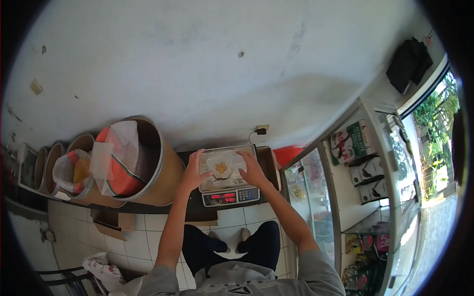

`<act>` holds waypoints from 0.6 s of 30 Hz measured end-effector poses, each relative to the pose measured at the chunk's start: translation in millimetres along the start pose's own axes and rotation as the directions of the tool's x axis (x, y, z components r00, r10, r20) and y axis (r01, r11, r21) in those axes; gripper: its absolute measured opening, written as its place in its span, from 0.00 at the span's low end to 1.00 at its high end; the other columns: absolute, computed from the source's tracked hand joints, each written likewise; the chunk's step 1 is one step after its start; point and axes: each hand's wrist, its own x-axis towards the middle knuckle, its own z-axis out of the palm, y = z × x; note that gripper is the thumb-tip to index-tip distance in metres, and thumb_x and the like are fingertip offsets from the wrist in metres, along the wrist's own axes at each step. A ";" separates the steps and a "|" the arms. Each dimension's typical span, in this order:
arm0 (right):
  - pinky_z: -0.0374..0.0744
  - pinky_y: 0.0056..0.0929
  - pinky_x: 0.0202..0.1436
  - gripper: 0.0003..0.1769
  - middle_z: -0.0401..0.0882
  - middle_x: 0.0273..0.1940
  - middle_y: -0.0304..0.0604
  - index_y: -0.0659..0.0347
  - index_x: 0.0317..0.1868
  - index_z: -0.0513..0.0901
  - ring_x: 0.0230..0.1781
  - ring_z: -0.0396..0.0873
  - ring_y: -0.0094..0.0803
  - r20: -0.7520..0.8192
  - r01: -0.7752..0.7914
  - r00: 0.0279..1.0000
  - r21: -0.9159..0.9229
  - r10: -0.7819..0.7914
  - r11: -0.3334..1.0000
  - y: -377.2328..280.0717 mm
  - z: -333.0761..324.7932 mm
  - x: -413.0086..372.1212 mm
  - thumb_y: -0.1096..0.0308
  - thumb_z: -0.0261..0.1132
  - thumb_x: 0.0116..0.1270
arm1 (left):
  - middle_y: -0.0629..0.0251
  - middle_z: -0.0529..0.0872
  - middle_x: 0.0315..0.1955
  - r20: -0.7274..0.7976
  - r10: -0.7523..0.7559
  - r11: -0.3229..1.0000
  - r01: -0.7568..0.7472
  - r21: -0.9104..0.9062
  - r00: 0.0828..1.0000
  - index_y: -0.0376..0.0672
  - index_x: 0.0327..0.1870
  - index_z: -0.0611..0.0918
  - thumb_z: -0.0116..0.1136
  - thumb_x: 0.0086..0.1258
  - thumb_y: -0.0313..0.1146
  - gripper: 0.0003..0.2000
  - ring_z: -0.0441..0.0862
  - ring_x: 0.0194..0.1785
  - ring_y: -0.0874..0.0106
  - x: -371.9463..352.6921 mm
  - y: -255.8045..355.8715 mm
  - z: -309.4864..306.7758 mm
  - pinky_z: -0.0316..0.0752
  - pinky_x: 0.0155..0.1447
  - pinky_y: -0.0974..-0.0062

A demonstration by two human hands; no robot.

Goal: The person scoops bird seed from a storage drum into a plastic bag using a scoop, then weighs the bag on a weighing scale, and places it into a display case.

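Note:
A digital scale (230, 197) with lit red digits and a keypad stands on the dark bench in front of me. On its metal pan (212, 185) lies a small clear plastic bag (227, 161) with yellow grains (220, 168) in it. My left hand (194, 170) is at the pan's left edge, fingers apart and thumb pointing inward at the bag. At the right edge, my right hand (253, 170) has its fingers spread too, with the thumb near the bag. Both hands look empty; whether they touch the pan is hard to tell.
Large brown drums (170, 172) holding plastic sacks (129, 172) line the wall to the left. An open cardboard box (269, 170) sits right of the scale. Further right stands a glass display case (316, 197) with packaged goods. A black plug (261, 131) is in the wall socket.

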 end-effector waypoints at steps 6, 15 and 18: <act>0.73 0.37 0.59 0.31 0.73 0.58 0.43 0.59 0.58 0.75 0.59 0.73 0.36 0.059 -0.122 0.993 0.474 0.107 0.872 75.8 80.3 -4.4 0.67 0.75 0.53 | 0.58 0.71 0.62 -0.104 -0.110 0.864 0.044 -0.502 0.988 0.40 0.69 0.62 0.70 0.57 0.32 0.39 0.69 0.65 0.66 -10.3 -116.9 112.8 0.60 0.69 0.63; 0.75 0.20 0.41 0.07 0.83 0.32 0.37 0.65 0.37 0.83 0.34 0.78 0.19 -0.253 0.124 0.965 0.678 0.072 0.725 97.5 105.6 16.7 0.71 0.70 0.62 | 0.67 0.85 0.36 -0.463 0.014 0.775 -0.302 -0.555 0.886 0.34 0.42 0.82 0.62 0.69 0.33 0.10 0.79 0.43 0.77 18.5 -125.2 126.0 0.73 0.51 0.77; 0.76 0.20 0.42 0.07 0.82 0.33 0.37 0.66 0.37 0.81 0.35 0.78 0.19 -0.207 0.089 0.977 0.584 0.043 0.807 91.7 92.9 19.6 0.71 0.68 0.64 | 0.68 0.84 0.32 -0.501 -0.023 0.802 -0.283 -0.526 0.865 0.33 0.38 0.82 0.61 0.69 0.35 0.11 0.78 0.37 0.80 23.4 -123.6 112.3 0.72 0.45 0.80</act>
